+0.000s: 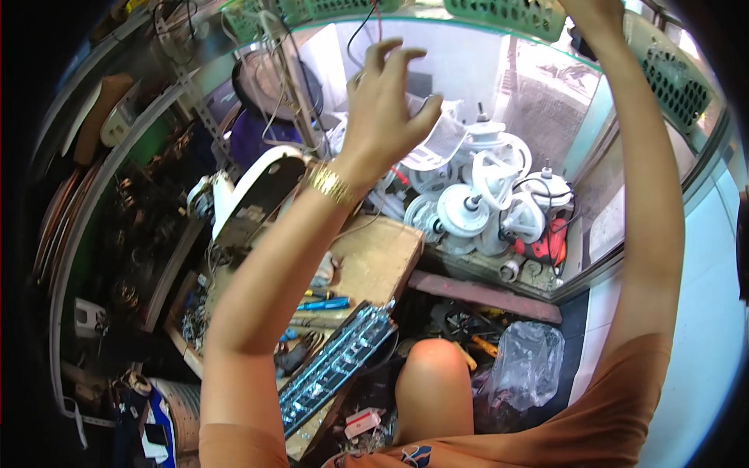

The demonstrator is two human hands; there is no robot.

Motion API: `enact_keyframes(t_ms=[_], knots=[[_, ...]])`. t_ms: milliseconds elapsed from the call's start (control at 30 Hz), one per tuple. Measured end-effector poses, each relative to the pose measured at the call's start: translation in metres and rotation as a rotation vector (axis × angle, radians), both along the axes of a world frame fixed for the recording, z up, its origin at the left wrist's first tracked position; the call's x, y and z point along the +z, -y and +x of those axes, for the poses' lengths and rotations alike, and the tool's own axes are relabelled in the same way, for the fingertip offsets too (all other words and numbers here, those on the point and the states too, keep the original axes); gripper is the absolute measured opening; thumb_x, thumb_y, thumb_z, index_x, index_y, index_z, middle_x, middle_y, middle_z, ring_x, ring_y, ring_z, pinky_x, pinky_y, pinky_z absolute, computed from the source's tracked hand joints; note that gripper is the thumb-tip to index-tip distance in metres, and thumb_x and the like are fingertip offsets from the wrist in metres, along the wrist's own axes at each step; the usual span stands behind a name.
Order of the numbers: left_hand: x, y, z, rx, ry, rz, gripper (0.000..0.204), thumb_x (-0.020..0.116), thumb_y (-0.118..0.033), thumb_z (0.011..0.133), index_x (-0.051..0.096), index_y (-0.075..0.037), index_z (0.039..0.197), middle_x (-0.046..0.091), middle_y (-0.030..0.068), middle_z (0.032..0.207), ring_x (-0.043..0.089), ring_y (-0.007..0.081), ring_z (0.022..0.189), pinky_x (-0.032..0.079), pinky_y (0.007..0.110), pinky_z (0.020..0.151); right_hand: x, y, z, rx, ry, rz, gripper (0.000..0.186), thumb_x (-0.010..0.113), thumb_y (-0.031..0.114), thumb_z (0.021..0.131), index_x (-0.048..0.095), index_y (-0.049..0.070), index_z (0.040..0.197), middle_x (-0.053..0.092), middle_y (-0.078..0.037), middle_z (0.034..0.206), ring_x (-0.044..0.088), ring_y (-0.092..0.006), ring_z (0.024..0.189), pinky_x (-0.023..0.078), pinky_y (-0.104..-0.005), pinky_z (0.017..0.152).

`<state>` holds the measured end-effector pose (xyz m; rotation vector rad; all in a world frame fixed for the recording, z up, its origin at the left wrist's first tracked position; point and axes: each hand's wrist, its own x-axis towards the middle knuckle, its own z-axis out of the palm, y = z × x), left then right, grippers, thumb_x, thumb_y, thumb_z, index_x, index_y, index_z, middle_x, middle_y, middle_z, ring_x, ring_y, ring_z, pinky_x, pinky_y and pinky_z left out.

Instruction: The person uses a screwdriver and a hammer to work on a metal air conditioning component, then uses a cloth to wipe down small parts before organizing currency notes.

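My left hand (386,113) is raised in front of the glass, a gold-coloured bracelet on its wrist. Its fingers are spread and slightly bent, with nothing seen between them. Just above its fingertips hang thin red and black wires (379,27). My right hand (597,17) reaches up to the top edge of the view, beside a green plastic basket (511,17) on the glass shelf (476,30). Its fingers are mostly cut off or hidden, so I cannot see what they touch.
Behind the glass lie white fan motor parts (463,210) and a red power tool (552,242). Below my left arm stands a wooden bench (374,253) with a blue-handled tool (324,304) and a long blue tray (339,366). A clear plastic bag (527,363) sits beside my knee.
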<state>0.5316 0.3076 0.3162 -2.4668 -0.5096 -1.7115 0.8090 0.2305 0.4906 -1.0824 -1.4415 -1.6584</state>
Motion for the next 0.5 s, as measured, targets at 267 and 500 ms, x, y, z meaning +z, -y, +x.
enact_keyframes(t_ms=[267, 500], knots=[[-0.167, 0.187, -0.214, -0.082, -0.156, -0.812, 0.038, 0.077, -0.011, 0.085, 0.067, -0.002, 0.121, 0.064, 0.0154, 0.117, 0.066, 0.0300, 0.106, 0.054, 0.038, 0.094, -0.294, 0.057, -0.154, 1.542, -2.477, -1.101, 0.044, 0.049, 0.047, 0.111, 0.068, 0.007, 0.115, 0.055, -0.001, 0.072, 0.039, -0.0116, 0.051, 0.032, -0.0291, 0.048], [-0.245, 0.318, -0.341, 0.034, 0.268, -1.350, 0.034, 0.072, -0.012, 0.095, 0.063, 0.001, 0.125, 0.064, 0.0070, 0.118, 0.065, 0.0160, 0.103, 0.051, 0.031, 0.095, -0.351, 0.080, -0.275, 2.106, -2.734, -1.202, 0.060, 0.024, 0.037, 0.113, 0.048, -0.010, 0.141, 0.053, -0.032, 0.142, 0.049, -0.0527, 0.138, 0.046, -0.0568, 0.116]])
